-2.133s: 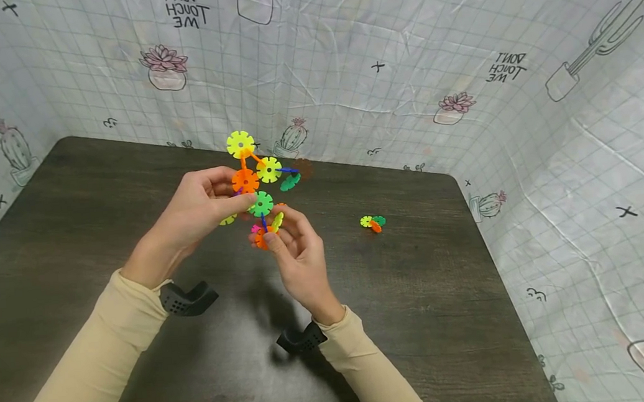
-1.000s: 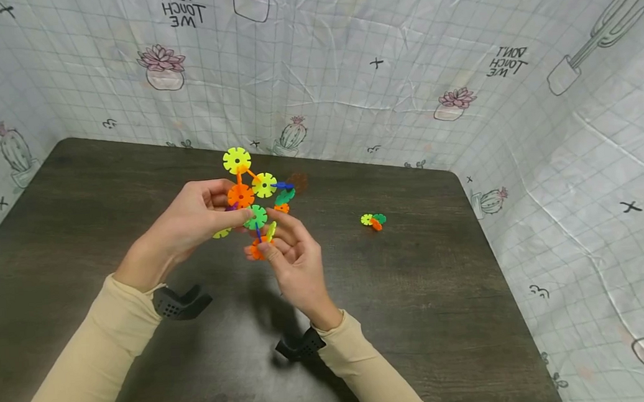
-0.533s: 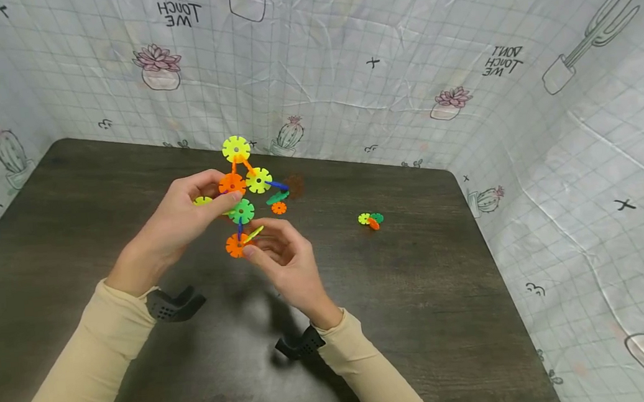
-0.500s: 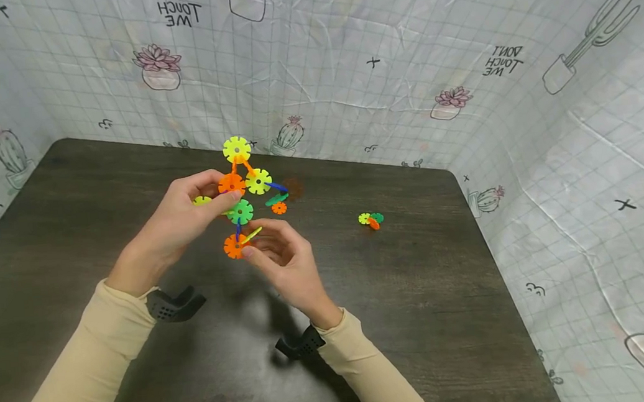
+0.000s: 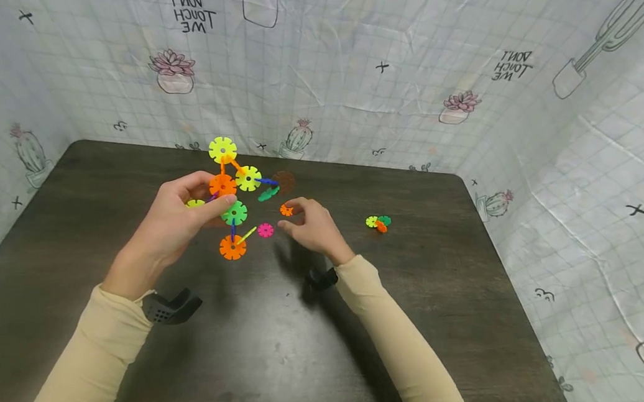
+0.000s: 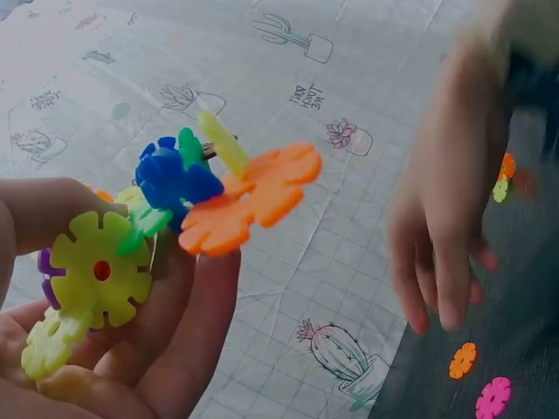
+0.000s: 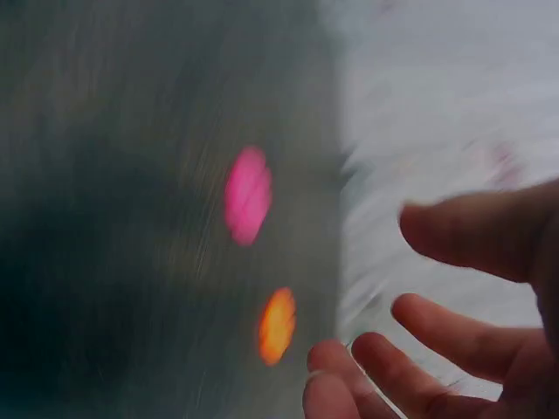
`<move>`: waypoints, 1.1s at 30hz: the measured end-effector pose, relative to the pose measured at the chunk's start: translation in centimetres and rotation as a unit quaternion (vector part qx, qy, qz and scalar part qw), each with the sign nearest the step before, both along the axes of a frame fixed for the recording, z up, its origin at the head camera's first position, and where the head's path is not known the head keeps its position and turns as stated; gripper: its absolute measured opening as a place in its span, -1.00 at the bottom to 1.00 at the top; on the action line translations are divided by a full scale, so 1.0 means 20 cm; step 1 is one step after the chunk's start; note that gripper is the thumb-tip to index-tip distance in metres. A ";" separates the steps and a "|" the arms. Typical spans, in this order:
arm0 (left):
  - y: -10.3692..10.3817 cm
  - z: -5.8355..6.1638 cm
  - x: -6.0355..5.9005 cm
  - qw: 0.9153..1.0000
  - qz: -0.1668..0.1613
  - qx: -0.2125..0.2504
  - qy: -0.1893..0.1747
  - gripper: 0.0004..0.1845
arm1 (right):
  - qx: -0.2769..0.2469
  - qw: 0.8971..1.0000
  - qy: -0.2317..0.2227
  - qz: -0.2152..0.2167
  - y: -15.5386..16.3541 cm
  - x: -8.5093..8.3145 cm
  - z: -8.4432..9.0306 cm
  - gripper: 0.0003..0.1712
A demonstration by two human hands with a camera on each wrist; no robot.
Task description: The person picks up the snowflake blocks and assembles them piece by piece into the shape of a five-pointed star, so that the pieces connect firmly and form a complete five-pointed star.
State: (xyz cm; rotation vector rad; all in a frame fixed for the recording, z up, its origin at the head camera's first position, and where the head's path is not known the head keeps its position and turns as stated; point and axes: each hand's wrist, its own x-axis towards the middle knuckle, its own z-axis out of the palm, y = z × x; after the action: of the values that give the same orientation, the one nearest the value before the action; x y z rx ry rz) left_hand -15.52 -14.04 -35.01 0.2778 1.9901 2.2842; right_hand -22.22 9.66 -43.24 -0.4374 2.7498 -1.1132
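Note:
My left hand point(image 5: 173, 214) grips a structure of slotted plastic flower discs in mid-air, thumb on the green disc point(image 5: 235, 212). A yellow disc point(image 5: 222, 150) tops it, and an orange disc point(image 5: 232, 247) with a thin yellow disc in its slot hangs lowest. To the right a blue disc seen edge-on links to a brown one point(image 5: 284, 182). My right hand point(image 7: 463, 332) has fingers and thumb apart, nothing between them. In the head view it hovers beside a loose orange disc point(image 5: 286, 210); a loose pink disc point(image 5: 265, 230) lies on the table nearby.
A small cluster of yellow, green and orange discs point(image 5: 379, 223) lies farther right on the dark wooden table point(image 5: 419, 306). A patterned cloth point(image 5: 335, 69) stands behind and around the table.
My right hand has let go of the lower orange and yellow discs and moved right, toward the loose orange disc. The pink disc is now uncovered. My left hand still grips the structure.

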 end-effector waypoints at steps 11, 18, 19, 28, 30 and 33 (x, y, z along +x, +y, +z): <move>0.02 0.01 -0.01 0.998 0.037 -0.045 -0.023 -0.65 | 0.155 0.985 -0.058 -0.045 -0.02 -0.28 -0.16 -0.51; 0.01 0.01 -0.02 0.998 0.049 -0.006 -0.037 -0.67 | 0.141 0.984 -0.095 -0.056 -0.02 -0.27 -0.14 -0.63; 0.01 0.01 -0.02 0.998 0.051 -0.005 -0.037 -0.69 | 0.137 0.984 -0.102 -0.056 -0.02 -0.26 -0.14 -0.62; 0.00 0.01 -0.01 0.999 0.044 -0.013 -0.027 -0.70 | -0.014 0.999 -0.039 -0.023 0.03 -0.12 -0.14 -0.90; 0.01 0.01 -0.01 0.999 0.044 -0.019 -0.026 -0.69 | -0.069 0.997 -0.020 -0.013 0.02 -0.08 -0.11 -0.91; 0.01 0.02 -0.01 0.998 0.048 -0.035 -0.024 -0.67 | -0.167 0.986 -0.011 0.006 0.01 0.01 -0.02 -0.83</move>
State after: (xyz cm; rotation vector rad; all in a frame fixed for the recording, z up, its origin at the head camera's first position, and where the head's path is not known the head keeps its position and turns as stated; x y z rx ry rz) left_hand -15.63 -13.87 -34.70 0.1218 2.0972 2.2482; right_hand -22.03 9.76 -43.63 -0.4746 2.5399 -1.5737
